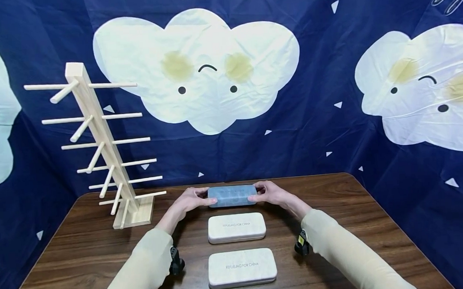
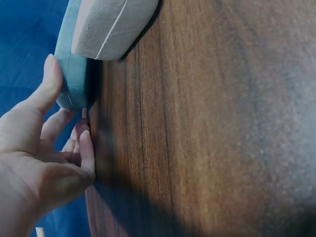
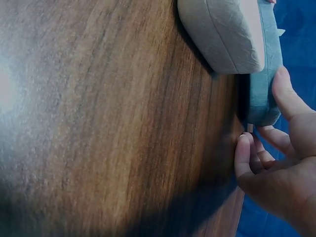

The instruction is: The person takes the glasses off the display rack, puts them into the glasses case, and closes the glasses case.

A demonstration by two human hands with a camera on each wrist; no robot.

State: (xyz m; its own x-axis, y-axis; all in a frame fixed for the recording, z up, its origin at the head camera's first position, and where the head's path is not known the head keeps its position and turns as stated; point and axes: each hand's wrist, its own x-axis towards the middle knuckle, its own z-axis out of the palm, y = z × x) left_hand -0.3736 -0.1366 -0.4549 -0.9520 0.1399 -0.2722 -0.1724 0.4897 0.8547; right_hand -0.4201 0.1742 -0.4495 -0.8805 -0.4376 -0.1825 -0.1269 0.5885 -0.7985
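A blue glasses case (image 1: pixel 232 195) lies lengthwise at the far side of the table, held at its two ends. My left hand (image 1: pixel 192 199) grips its left end, the thumb on the near top edge and the fingers round the end. At the opposite end my right hand (image 1: pixel 273 192) pinches it in the same way. Both wrist views show the blue case (image 2: pixel 74 74) with a thumb pressed to its side. Nearer to me lie a white case (image 1: pixel 237 232) and another white case (image 1: pixel 242 274), in line with the blue one, both lettered "REFUELING FOR CHINA".
To the left stands a wooden rack (image 1: pixel 105 139) with many thin pegs sticking out, its base (image 1: pixel 142 214) on the table. The brown wooden table (image 1: pixel 83 259) ends against a dark blue curtain (image 1: pixel 322 125) printed with clouds.
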